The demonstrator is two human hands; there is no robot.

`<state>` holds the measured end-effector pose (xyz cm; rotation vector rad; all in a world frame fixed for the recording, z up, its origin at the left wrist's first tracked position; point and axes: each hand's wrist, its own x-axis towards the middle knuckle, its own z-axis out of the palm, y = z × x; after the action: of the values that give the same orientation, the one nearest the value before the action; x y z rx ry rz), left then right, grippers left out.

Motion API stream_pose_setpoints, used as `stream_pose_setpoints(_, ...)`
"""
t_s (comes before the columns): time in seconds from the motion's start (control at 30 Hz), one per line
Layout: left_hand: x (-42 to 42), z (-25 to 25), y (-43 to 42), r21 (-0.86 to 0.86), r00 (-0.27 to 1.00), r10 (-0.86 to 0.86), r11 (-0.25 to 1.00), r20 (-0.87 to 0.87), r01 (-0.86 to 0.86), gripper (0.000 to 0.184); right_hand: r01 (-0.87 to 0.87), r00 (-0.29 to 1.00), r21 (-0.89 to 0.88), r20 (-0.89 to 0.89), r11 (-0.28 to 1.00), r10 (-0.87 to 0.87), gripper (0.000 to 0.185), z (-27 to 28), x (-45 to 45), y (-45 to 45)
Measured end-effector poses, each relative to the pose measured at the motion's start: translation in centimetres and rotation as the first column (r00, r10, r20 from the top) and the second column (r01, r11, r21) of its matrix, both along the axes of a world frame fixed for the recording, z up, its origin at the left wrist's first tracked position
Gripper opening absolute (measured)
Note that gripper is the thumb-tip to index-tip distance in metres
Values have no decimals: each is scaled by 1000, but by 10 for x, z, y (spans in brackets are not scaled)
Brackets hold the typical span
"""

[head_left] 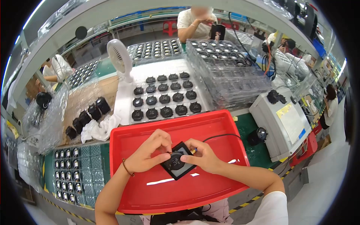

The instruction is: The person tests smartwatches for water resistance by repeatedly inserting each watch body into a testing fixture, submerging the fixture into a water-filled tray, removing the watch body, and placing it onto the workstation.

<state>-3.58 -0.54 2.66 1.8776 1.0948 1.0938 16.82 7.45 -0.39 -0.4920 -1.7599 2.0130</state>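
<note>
Over the red tray (pixel 180 200): round black device (pixel 175 162), above framed panel (pixel 182 174), contact unclear | left hand (pixel 152 152) and right hand (pixel 204 157) both grasping device | step: apparently positioning it | next move: probably calls for steady grip

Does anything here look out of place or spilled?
Nothing looks spilled. The crumpled white cloth stands out: it lies bunched beside the black cylinders, while the tray parts sit in neat rows. The round black part between left hand and right hand shows no obvious damage.
</note>
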Motion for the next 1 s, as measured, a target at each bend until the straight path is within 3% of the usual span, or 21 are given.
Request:
stream_pose_setpoints(0.03,-1,-1,0,-7,1000,13,1000,-4,-13,17,3,999,73,32,997,-5,22,5,0,0)
stream_pose_setpoints(0.1,-2,-2,0,-50,998,-61,997,15,62,8,-7,999,56,32,998,5,22,7,-1,0)
stream_pose_setpoints(0.2,-4,-4,0,-163,992,-102,980,71,112,9,13,999,112,29,994,-16,24,3,0,-2)
stream_pose_setpoints(0.33,-5,-10,2,-182,987,-108,975,123,129,13,31,999,85,24,996,-33,24,2,1,-1)
stream_pose_setpoints(0.4,-4,-8,1,-189,970,-114,969,216,156,26,34,999,64,17,997,-35,24,2,0,0)
stream_pose_setpoints(0.43,-3,-8,0,-190,970,-111,970,217,154,26,46,999,53,-3,998,-46,24,5,0,0)
stream_pose_setpoints(0.5,0,-8,1,-88,981,-138,985,134,150,45,56,998,43,-24,997,-55,24,8,0,0)
stream_pose_setpoints(0.6,7,-18,0,-94,973,-105,988,205,127,54,71,997,22,-18,997,-70,22,9,0,-1)
stream_pose_setpoints(0.7,15,-14,-4,-104,989,-43,993,143,59,56,99,995,-8,-10,995,-99,22,5,0,0)
stream_pose_setpoints(0.8,19,-25,-4,-168,986,61,985,153,-35,52,115,993,89,-6,989,-115,21,2,0,-2)
stream_pose_setpoints(1.0,23,-28,1,-73,954,-8,997,300,32,41,36,999,30,0,999,-36,22,-1,-3,0)
